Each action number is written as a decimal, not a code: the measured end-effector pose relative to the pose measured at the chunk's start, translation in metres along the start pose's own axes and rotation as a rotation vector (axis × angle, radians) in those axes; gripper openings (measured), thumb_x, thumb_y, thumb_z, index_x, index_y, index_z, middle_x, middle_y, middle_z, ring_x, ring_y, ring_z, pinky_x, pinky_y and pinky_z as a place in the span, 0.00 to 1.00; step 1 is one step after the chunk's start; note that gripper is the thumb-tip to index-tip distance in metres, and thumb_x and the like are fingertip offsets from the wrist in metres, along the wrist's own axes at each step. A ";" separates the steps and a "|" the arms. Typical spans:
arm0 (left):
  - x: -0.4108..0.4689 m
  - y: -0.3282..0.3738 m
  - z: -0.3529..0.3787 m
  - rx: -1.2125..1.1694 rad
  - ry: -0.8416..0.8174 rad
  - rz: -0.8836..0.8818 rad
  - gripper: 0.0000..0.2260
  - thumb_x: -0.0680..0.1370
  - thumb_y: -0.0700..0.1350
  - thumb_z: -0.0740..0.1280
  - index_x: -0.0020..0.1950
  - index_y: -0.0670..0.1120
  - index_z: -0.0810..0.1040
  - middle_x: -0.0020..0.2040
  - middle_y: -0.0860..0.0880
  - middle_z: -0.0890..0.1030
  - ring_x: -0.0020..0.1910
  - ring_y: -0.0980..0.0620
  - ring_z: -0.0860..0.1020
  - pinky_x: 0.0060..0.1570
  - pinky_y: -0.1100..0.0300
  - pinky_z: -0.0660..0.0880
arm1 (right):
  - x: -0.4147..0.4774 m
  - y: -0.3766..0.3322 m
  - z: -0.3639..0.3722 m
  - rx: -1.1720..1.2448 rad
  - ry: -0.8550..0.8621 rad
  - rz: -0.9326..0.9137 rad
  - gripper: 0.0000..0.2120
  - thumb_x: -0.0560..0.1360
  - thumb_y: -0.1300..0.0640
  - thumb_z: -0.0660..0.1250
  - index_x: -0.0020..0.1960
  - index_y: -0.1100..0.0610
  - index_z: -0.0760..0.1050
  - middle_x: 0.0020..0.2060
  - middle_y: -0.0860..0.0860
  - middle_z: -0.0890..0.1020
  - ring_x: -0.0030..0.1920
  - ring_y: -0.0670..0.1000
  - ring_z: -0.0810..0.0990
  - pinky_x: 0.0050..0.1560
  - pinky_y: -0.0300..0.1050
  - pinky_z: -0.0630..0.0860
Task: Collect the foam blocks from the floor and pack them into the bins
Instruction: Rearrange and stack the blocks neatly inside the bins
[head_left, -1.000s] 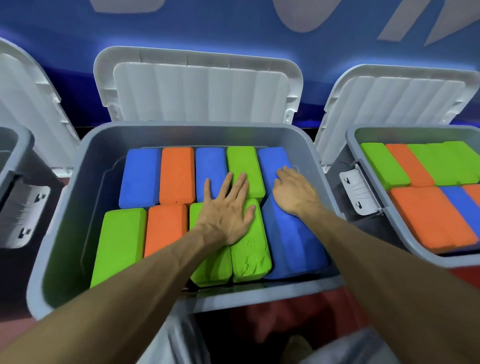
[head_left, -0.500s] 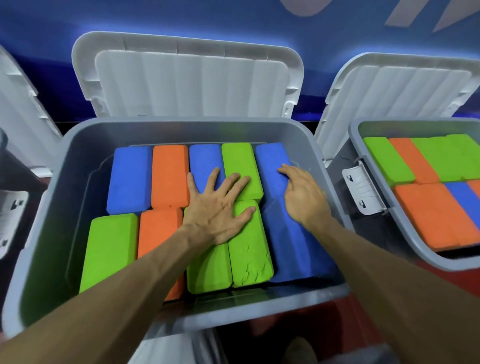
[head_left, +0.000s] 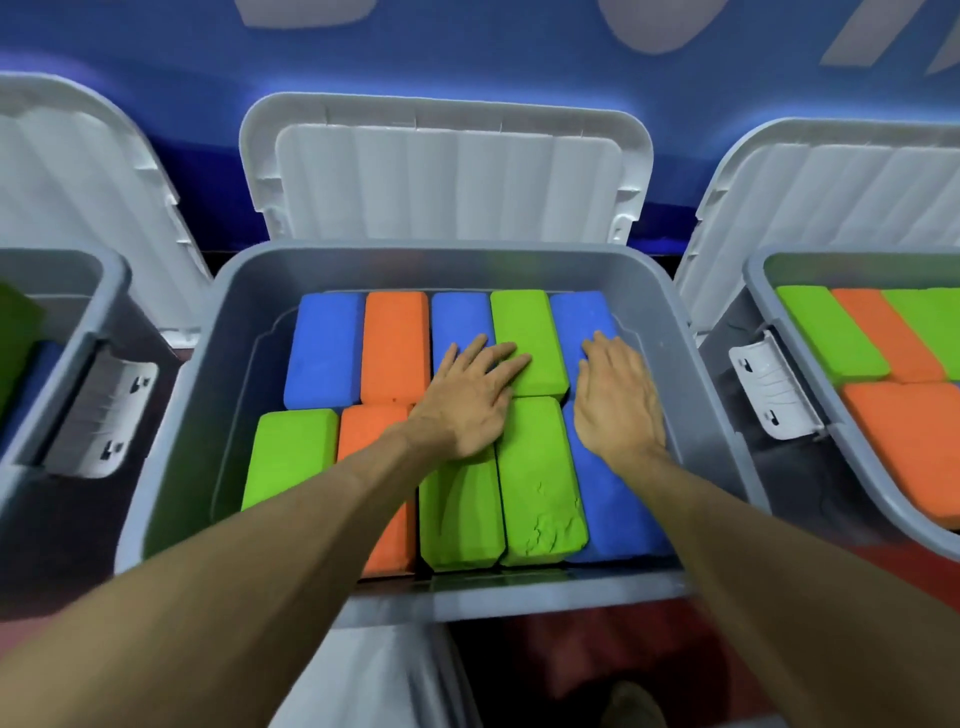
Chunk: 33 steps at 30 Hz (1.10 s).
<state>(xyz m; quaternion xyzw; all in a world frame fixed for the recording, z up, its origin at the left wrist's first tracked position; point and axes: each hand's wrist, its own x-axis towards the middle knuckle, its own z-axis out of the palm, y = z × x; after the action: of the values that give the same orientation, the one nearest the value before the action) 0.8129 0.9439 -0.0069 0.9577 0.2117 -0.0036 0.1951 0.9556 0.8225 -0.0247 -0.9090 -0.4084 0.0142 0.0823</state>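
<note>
The middle grey bin (head_left: 208, 395) holds two rows of foam blocks in blue, orange and green, packed side by side. My left hand (head_left: 470, 400) lies flat with spread fingers across the seam between the back green block (head_left: 527, 338) and the front green block (head_left: 540, 483). My right hand (head_left: 615, 400) presses flat on the blue block (head_left: 618, 514) at the bin's right wall, where front and back blue blocks meet. Neither hand grips anything.
The middle bin's white lid (head_left: 447, 171) stands open behind it. A grey bin at the right (head_left: 758, 291) holds green and orange blocks, with its white latch (head_left: 774, 384) facing me. Another grey bin (head_left: 88, 332) stands at the left, lid open. Red floor shows below.
The right hand has flattened and slid slightly back onto the blue block, which now lies level. The left hand has stayed on the green blocks. The view shifted slightly.
</note>
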 end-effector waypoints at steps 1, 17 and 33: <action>-0.006 -0.007 -0.006 -0.048 0.007 -0.001 0.24 0.81 0.44 0.55 0.78 0.53 0.56 0.78 0.53 0.56 0.77 0.52 0.54 0.76 0.50 0.41 | -0.001 -0.001 -0.002 0.004 -0.017 0.008 0.25 0.80 0.54 0.43 0.68 0.62 0.69 0.69 0.59 0.71 0.70 0.60 0.67 0.72 0.55 0.62; -0.100 -0.084 -0.017 0.223 0.112 -0.319 0.30 0.76 0.64 0.34 0.78 0.60 0.44 0.79 0.59 0.46 0.78 0.55 0.42 0.74 0.41 0.36 | -0.013 -0.034 -0.009 -0.130 -0.219 -0.095 0.34 0.73 0.28 0.38 0.77 0.37 0.40 0.78 0.43 0.41 0.78 0.51 0.40 0.73 0.66 0.39; -0.087 -0.074 -0.014 0.191 0.075 -0.367 0.26 0.79 0.64 0.42 0.77 0.64 0.41 0.79 0.56 0.42 0.78 0.50 0.38 0.73 0.37 0.43 | -0.005 -0.082 -0.008 -0.063 -0.237 -0.153 0.29 0.80 0.39 0.45 0.78 0.47 0.48 0.78 0.49 0.46 0.78 0.54 0.39 0.71 0.70 0.36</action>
<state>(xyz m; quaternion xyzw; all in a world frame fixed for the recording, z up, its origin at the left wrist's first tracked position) 0.7022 0.9758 -0.0141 0.9166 0.3884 -0.0233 0.0915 0.8930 0.8711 -0.0038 -0.8692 -0.4836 0.1025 0.0059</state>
